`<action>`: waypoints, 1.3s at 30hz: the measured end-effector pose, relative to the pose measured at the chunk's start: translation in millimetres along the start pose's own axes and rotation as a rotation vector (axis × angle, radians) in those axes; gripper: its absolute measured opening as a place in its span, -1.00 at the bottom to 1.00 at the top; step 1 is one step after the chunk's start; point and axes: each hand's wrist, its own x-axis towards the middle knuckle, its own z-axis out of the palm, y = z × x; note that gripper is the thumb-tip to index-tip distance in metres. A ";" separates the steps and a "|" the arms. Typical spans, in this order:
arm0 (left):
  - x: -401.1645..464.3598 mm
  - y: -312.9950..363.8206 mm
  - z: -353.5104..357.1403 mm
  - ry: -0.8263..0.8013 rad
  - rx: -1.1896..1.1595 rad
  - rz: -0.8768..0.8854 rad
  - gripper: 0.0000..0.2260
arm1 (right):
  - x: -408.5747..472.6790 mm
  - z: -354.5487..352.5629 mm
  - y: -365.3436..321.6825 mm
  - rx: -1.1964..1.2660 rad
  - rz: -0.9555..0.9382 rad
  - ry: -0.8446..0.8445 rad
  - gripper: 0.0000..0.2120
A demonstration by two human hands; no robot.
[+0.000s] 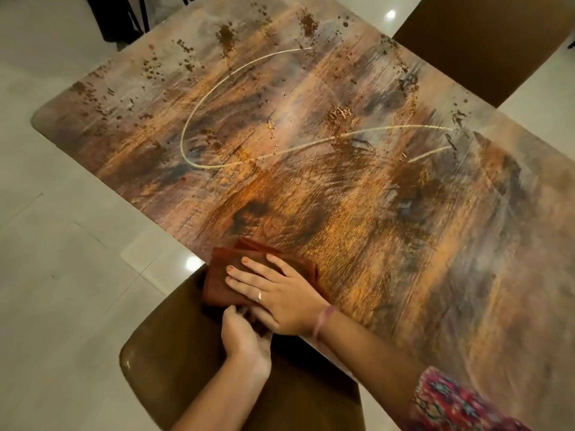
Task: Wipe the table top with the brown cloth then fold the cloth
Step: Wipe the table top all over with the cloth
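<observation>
The brown cloth [222,276] lies folded into a small stack at the near edge of the patterned table top [326,169], partly hanging over that edge. My right hand [273,293] rests flat on the cloth with fingers spread, pressing it down. My left hand [245,337] is just below the table edge, its fingers curled around the cloth's near side. The part of the cloth under both hands is hidden.
A brown chair [236,371] stands pushed under the near table edge below my hands. Another brown chair back [485,42] stands at the far right side. Pale tiled floor [62,244] lies to the left. Dark chair legs [124,17] show at the top left.
</observation>
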 end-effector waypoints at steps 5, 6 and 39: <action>-10.9 -19.8 8.7 0.182 0.359 0.273 -0.64 | 2.6 -11.2 36.7 -0.020 0.030 -0.005 -0.45; -15.3 -24.0 10.4 0.166 0.485 0.435 -0.61 | 9.8 -15.1 48.9 -0.012 0.087 0.017 -0.44; 63.2 -60.2 104.9 -0.470 1.926 1.770 -0.57 | -9.1 -107.0 335.3 -0.008 0.768 0.376 -0.45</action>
